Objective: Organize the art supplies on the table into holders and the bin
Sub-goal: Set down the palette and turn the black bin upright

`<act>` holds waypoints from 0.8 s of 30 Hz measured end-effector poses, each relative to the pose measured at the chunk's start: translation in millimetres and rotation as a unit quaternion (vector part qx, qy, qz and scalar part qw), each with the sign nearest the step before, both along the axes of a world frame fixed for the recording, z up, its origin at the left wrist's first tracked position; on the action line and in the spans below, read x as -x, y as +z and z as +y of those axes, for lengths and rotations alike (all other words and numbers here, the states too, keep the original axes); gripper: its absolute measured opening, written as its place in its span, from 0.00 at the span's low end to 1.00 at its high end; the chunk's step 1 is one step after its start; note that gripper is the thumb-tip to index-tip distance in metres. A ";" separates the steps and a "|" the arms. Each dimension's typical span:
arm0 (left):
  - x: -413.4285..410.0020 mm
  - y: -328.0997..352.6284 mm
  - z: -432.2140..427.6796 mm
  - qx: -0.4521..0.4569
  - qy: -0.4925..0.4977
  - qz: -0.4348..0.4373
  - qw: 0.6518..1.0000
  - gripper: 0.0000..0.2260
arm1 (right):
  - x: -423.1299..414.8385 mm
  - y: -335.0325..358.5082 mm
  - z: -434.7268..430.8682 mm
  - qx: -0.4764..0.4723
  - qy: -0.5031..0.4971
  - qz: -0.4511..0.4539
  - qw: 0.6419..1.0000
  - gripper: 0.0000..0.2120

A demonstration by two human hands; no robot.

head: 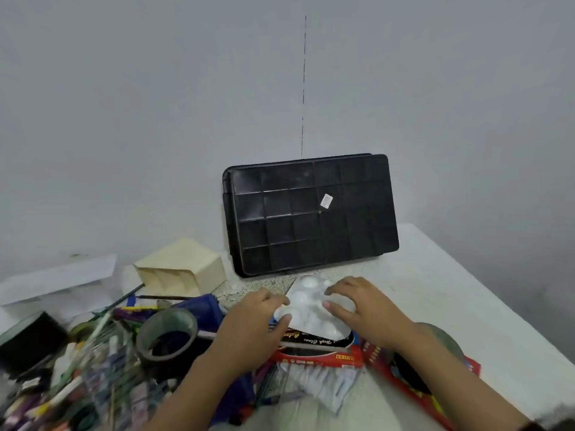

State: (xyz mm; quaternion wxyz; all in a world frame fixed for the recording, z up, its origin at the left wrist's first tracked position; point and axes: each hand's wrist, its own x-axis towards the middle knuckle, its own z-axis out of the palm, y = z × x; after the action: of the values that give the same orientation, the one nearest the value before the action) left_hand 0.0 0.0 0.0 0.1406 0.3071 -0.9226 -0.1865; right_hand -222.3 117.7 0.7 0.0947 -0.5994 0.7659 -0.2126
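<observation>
The white palette [306,304] lies between 2 hands on a colour box [317,343]: the left hand [258,318] pinches its left edge, and the right hand [364,309] curls over its right side. Lifted unevenly, it could slip short of the black bin [311,213] beyond the fingertips, or shove the box into the tape roll [168,334] left of the left hand.

The black gridded plastic bin [311,213] leans on the wall [155,119] at the white table [435,290]'s back, the cream box-shaped holder [183,269] left of it. Before the bin, the white plastic paint palette [308,303] overlaps the red cardboard box [326,357].
</observation>
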 end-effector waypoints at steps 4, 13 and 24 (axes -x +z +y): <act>15.9 -20.9 -2.7 -0.030 0.007 -0.056 0.998 0.17 | 13.3 -16.8 -13.0 -0.097 -0.062 0.033 0.993 0.25; 31.2 -30.6 -14.7 -0.072 0.035 0.005 0.997 0.11 | 43.2 -36.6 -29.5 -0.167 -0.067 -0.012 0.984 0.33; 53.8 -2.0 3.0 -0.255 0.136 0.194 0.938 0.05 | 80.3 -28.2 -37.3 -0.027 -0.082 -0.242 0.966 0.14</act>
State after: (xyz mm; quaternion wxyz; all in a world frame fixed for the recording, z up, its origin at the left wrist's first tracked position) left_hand -53.8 3.0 -2.0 0.2575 0.4129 -0.7486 -0.4503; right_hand -302.7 80.4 -27.6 0.2761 -0.4622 0.7723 -0.3373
